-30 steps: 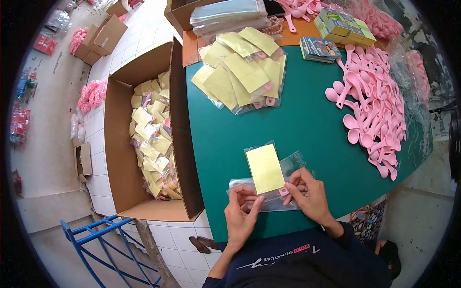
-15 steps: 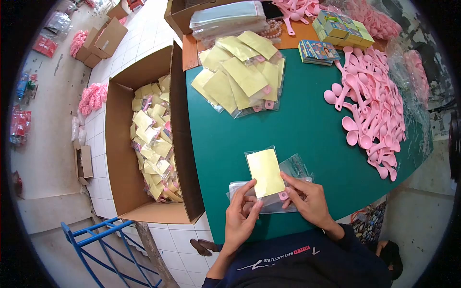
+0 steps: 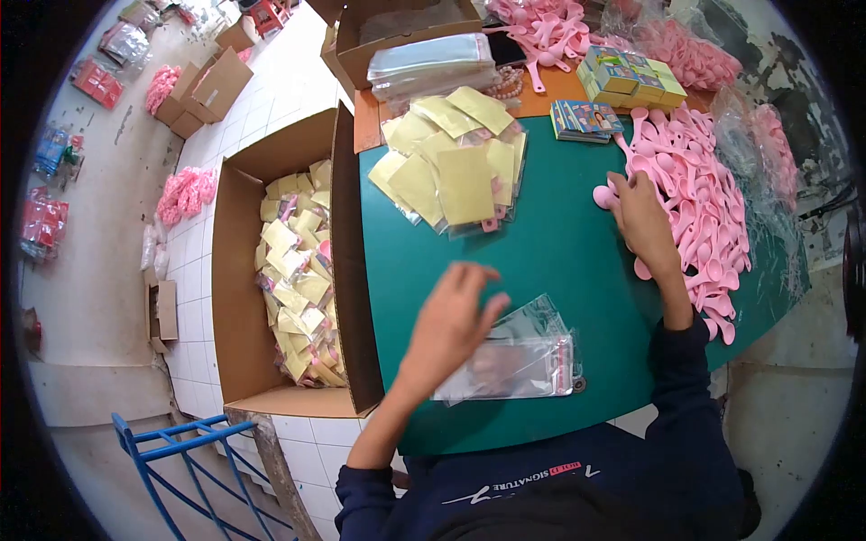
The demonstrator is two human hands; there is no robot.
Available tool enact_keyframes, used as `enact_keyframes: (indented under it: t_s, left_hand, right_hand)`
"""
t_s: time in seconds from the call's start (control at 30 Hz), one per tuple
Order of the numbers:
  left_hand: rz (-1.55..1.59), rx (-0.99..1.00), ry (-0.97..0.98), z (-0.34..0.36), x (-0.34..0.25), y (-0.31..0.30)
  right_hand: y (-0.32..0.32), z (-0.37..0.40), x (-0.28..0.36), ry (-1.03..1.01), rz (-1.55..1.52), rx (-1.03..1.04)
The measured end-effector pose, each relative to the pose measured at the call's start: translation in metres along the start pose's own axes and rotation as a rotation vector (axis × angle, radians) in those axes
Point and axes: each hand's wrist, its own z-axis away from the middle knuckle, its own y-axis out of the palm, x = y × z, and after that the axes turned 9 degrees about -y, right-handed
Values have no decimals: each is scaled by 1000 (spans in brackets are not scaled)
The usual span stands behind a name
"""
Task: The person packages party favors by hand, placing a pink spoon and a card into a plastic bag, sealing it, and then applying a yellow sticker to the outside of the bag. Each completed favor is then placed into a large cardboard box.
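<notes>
My left hand [image 3: 451, 320] hovers above the stack of clear plastic bags [image 3: 532, 365], fingers apart and slightly blurred, holding nothing. At the left edge of the heap of pink plastic spoons [image 3: 713, 207], my right hand [image 3: 645, 221] has its thumb and fingertips closed on a pink spoon [image 3: 604, 197]; its fingers hide part of it. A bagged yellow card [image 3: 466, 185] now lies on top of the pile of similar bagged cards [image 3: 415, 185], beyond my left hand. Pink tips show through some of those bags.
A deep cardboard box [image 3: 244, 270] filled with bagged cards stands left of the green table [image 3: 559, 257]. Bundled clear bags [image 3: 433, 68], small colourful boxes [image 3: 631, 77] and a stack of printed cards [image 3: 585, 120] sit at the back. A blue metal frame [image 3: 180, 442] stands at lower left.
The bagged yellow card has left both hands and lies on the pile. My left hand has emptied and lifted off the bags; my right hand has moved right and away to the spoons.
</notes>
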Motion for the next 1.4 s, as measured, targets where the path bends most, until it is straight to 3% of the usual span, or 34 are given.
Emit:
enact_keyframes:
  t_s: [0.07,0.1,0.27,0.43,0.53,0.57,0.67,0.7,0.8,0.9,1.0,1.13,1.23,1.4]
  left_hand:
    - [-37,37,39,15,-5,28]
    - [-39,-14,56,19,-6,39]
    - [59,81,50,20,0,45]
    - [60,58,112,17,1,38]
    - [106,35,42,20,-1,38]
    - [106,33,48,21,1,39]
    - [125,19,49,23,7,40]
    - [141,29,49,23,7,37]
    - [237,89,-17,25,6,37]
    - [256,152,-74,26,5,35]
    - [182,204,17,30,3,27]
    - [17,241,257,35,2,19]
    - [24,324,261,38,-3,8]
    - [533,443,150,31,-2,-21]
  right_hand:
    - [6,11,-12,30,102,74]
    - [12,16,-10,-54,92,-30]
    - [0,34,4,91,9,59]
    - [-12,41,-4,134,-72,-132]
    - [-30,45,2,83,-111,-313]
    - [-40,47,13,120,-207,-314]
    - [-65,57,48,305,-755,-56]
    - [-59,63,59,199,-889,-113]
    - [-65,72,75,-20,-839,65]
    - [-66,71,85,-229,-799,116]
    - [-61,77,86,-260,-770,148]
    - [-52,80,99,-261,-503,-30]
    - [-41,85,101,-230,-360,-119]
    - [-44,85,97,-264,-216,-208]
